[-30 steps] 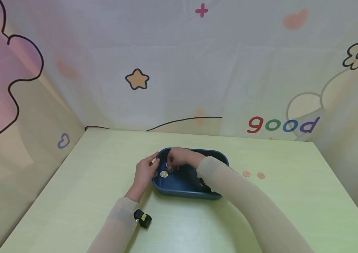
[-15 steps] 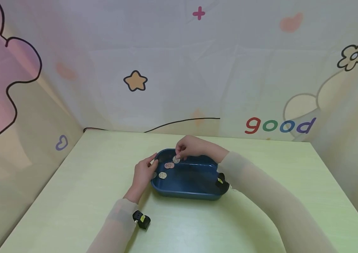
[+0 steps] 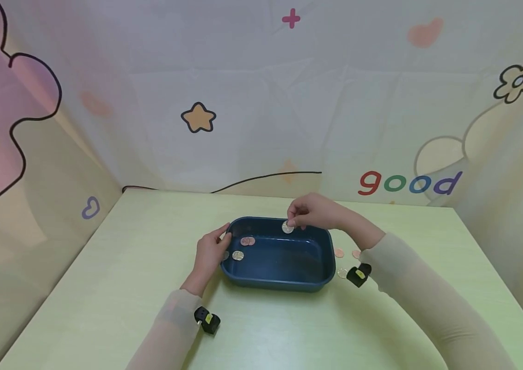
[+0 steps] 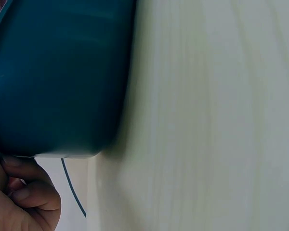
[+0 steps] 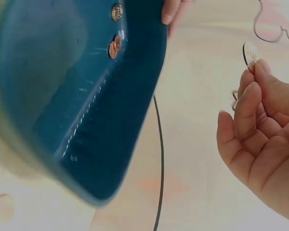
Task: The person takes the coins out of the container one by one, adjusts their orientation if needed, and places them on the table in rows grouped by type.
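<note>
A dark blue rectangular tray (image 3: 284, 264) stands on the table. My left hand (image 3: 209, 252) grips its left end, thumb over the rim; curled fingers (image 4: 36, 195) show at that end in the left wrist view. Between thumb and fingertips, my right hand (image 3: 317, 211) pinches a silver coin (image 3: 287, 227) by the tray's back rim. The right wrist view shows this coin (image 5: 251, 52) held on edge. Inside the tray, two overlapping copper coins (image 3: 247, 241) and a silver coin (image 3: 238, 255) lie near the left end. Another coin (image 3: 226, 255) there is partly hidden by the left thumb.
Right of the tray, two copper coins (image 3: 339, 253) and a silver coin (image 3: 342, 273) lie on the pale table (image 3: 261, 329). The right forearm partly covers that area. Behind the table hangs a printed cloth (image 3: 252, 128).
My right hand has lifted a silver coin from the tray's left end and moved rightward along the back rim. The copper coins came into view beneath it. My left hand has stayed put.
</note>
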`<state>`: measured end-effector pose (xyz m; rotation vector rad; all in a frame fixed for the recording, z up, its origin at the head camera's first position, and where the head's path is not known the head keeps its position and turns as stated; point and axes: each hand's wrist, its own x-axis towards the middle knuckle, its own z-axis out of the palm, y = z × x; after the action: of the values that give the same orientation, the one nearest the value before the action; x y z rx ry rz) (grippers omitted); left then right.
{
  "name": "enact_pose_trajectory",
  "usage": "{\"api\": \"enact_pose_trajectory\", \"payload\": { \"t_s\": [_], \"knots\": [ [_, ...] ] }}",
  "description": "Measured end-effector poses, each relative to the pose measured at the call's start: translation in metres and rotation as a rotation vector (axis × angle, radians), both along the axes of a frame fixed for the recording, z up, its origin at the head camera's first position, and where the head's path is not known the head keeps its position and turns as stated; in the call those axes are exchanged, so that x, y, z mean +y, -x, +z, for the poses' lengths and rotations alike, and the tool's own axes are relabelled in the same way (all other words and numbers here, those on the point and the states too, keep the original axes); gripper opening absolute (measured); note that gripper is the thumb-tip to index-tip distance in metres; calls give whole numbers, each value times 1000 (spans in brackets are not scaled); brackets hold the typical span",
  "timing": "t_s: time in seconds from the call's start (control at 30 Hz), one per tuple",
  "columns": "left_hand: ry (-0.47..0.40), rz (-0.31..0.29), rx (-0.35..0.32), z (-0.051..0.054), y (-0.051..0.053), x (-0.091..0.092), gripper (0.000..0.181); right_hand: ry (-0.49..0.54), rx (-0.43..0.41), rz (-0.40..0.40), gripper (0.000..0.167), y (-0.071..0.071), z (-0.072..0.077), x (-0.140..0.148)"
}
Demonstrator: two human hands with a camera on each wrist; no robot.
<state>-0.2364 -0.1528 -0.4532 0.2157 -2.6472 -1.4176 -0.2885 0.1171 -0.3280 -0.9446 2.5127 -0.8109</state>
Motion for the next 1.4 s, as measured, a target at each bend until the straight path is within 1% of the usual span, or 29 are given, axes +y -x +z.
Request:
{"api": "enact_pose_trajectory", "payload": {
  "t_s": [0.2, 0.37, 0.5, 0.63, 0.8, 0.93, 1.07, 1.27, 1.4],
  "knots": [
    [3, -2, -2, 0, -1, 1, 41, 42, -3, -67, 10, -14, -1, 35],
    [2, -1, -7, -2, 0, 1, 41, 75, -10, -121, 11, -30, -7, 62],
    [2, 2, -1, -2, 1, 1, 40, 96, -21, -176, 11, -42, -17, 84],
    [-2, 4, 3, -2, 1, 1, 40, 105, -24, -269, 13, -50, -30, 104],
    [-2, 7, 5, -1, 1, 1, 40, 87, -38, -392, 15, -57, -49, 126],
    [0, 8, 9, -1, 0, 0, 40, 62, -48, -471, 18, -61, -63, 141],
    [4, 5, 2, -1, 0, 0, 41, 13, -53, -547, 21, -61, -76, 156],
    [2, 2, -7, -2, 0, 0, 41, -49, -70, -595, 17, -61, -93, 173],
    [-3, 3, -5, -2, 1, 0, 41, -76, -85, -619, 17, -61, -100, 180]
  ]
}}
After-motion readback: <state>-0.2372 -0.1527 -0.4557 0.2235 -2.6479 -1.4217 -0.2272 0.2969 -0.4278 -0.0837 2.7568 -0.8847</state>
